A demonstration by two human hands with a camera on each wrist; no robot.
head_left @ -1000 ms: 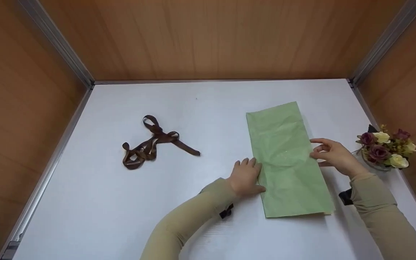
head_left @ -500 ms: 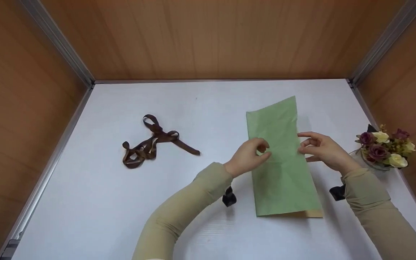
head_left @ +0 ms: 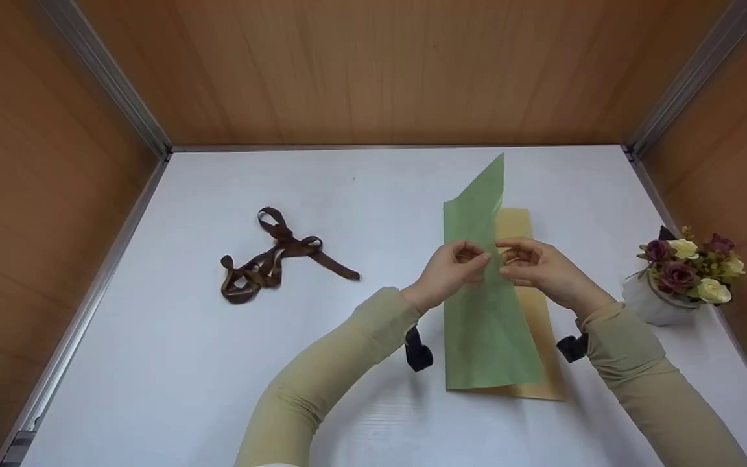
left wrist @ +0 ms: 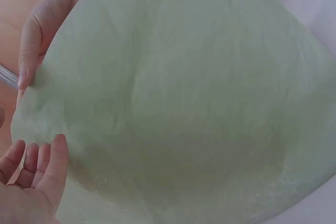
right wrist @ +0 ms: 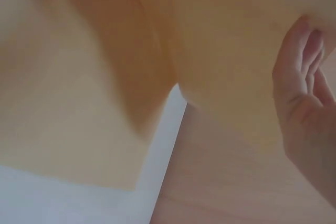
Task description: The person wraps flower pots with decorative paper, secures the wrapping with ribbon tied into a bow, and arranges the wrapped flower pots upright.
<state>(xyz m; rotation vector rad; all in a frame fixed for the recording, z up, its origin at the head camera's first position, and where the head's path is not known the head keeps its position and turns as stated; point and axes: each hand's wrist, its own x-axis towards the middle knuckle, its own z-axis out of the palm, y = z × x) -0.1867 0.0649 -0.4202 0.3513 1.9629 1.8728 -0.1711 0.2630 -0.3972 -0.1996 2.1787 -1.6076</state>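
Note:
A folded sheet of paper (head_left: 477, 324), green outside and tan inside, lies lengthwise on the table, its upper layer lifted and standing at a slant. At the raised right edge, my right hand (head_left: 545, 269) pinches the upper layer between thumb and fingers. My left hand (head_left: 445, 272) hovers over the green face with fingers bent loosely. In the left wrist view its fingertips (left wrist: 59, 145) come right up to the lifted edge. The tan inner side (right wrist: 226, 51) fills much of the right wrist view, where the right hand's thumb is hidden.
A tangled brown ribbon (head_left: 289, 246) lies on the white table (head_left: 185, 363) at the left. Artificial flowers in a white pot (head_left: 659, 301) stand beside my right forearm. Wooden panels (head_left: 380, 71) enclose the table at the back and sides.
My right hand has lifted the upper green layer and drawn it leftward, exposing the tan inside. My left hand has left the paper's left edge and risen toward the lifted edge.

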